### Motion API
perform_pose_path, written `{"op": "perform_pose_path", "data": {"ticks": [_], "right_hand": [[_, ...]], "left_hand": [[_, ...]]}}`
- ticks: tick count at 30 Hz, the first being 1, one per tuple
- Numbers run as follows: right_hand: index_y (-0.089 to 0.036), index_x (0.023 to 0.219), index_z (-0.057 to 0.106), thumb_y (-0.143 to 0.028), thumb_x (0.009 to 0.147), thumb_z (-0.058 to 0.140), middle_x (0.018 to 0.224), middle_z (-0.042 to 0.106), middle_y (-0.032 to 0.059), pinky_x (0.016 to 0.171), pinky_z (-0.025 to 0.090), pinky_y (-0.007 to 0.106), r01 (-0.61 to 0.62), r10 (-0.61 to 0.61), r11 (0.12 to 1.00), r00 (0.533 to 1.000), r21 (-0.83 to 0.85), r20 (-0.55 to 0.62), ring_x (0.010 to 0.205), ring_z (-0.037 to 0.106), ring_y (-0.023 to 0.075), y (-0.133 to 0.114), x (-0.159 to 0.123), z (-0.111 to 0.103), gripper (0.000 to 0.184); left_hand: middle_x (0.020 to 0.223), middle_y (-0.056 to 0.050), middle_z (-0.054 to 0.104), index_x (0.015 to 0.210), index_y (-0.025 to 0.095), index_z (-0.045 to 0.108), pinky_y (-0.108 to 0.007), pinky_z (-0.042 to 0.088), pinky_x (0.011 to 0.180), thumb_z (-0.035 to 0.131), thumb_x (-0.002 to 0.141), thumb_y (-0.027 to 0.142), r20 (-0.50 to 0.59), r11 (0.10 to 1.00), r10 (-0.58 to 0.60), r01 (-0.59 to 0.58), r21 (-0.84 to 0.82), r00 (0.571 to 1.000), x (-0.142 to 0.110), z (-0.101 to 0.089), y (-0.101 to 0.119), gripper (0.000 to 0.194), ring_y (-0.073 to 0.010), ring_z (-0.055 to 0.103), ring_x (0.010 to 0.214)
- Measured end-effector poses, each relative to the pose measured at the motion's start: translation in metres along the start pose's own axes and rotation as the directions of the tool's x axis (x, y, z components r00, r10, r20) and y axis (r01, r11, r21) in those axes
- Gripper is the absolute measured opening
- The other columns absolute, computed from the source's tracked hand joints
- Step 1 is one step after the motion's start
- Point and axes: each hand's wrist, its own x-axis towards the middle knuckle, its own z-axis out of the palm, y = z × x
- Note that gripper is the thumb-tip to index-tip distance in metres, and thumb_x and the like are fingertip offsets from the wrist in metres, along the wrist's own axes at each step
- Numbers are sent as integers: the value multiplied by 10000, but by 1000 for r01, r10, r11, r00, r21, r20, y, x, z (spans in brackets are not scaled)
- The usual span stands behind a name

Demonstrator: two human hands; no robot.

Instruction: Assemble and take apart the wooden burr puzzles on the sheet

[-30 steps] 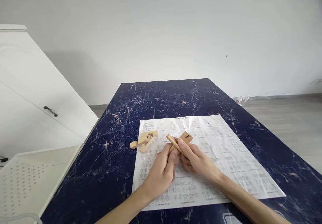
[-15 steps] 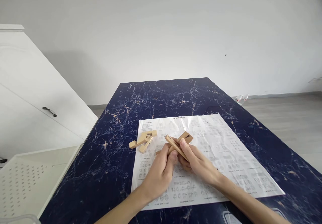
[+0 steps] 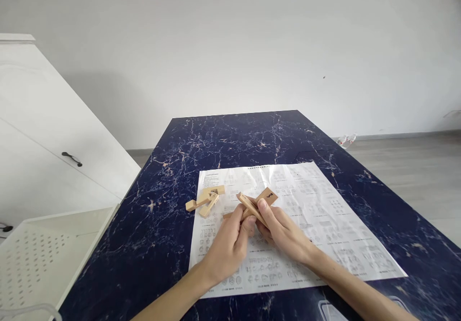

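wooden pieces (image 3: 249, 205): pale, crossed, one end black-marked | left grip (image 3: 230, 251), right grip (image 3: 286, 232): clamped on them

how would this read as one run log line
left hand, right hand: both holding crossed blocks | paper: on table | loose blocks: at paper's left edge

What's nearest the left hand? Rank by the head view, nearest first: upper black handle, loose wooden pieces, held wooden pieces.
1. Held wooden pieces: gripped by left hand and right hand.
2. Loose wooden pieces: ahead-left, at the sheet's left edge.
3. Upper black handle: far left, on the white cabinet.
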Motion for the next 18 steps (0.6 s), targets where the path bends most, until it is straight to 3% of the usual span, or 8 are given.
{"op": "perform_pose_path", "data": {"ticks": [2, 8, 12, 15, 18], "right_hand": [[-200, 1114, 690, -693, 1102, 276, 576, 347, -62, 474, 250, 273, -2, 2, 1000, 1000, -9, -2, 509, 284, 126, -2, 0, 0, 644], [-184, 1098, 711, -677, 1108, 254, 581, 408, -42, 502, 304, 288, 37, -37, 999, 999, -9, -17, 523, 344, 139, -5, -2, 1, 673], [-194, 1249, 668, -624, 1129, 222, 637, 515, -22, 559, 391, 301, 119, -129, 990, 978, -69, -163, 567, 468, 162, -3, -1, -2, 631], [-208, 1208, 675, -569, 1128, 328, 658, 540, -22, 590, 423, 315, 104, -168, 972, 934, -212, -314, 567, 498, 164, -1, 4, -5, 507], [-222, 1094, 697, -469, 1083, 509, 802, 632, 32, 647, 470, 343, 96, -246, 908, 910, -408, -334, 695, 591, 199, 2, 9, -7, 310]], "left_hand": [[779, 16, 514, 1188, 193, 581, -310, 397, 662, 419, 1124, 469, 4, 1000, 3, -3, -16, 1000, 0, 0, 2, 326, -159, 454, 687], [729, 35, 445, 1139, 194, 552, -281, 342, 571, 403, 1121, 516, -20, 995, -27, 25, -91, 999, 0, 2, 1, 355, -134, 393, 612], [717, 59, 395, 1060, 214, 492, -252, 302, 529, 414, 1117, 538, -149, 976, -63, 29, -217, 987, -2, 2, 1, 338, -103, 321, 565], [730, 64, 385, 993, 223, 449, -234, 273, 506, 432, 1104, 574, -248, 953, -87, 8, -304, 965, -1, 3, 4, 368, -87, 275, 555], [724, 68, 386, 971, 227, 429, -224, 257, 493, 423, 1100, 599, -283, 934, -130, 21, -358, 950, 0, 3, 6, 394, -80, 255, 546]]}}
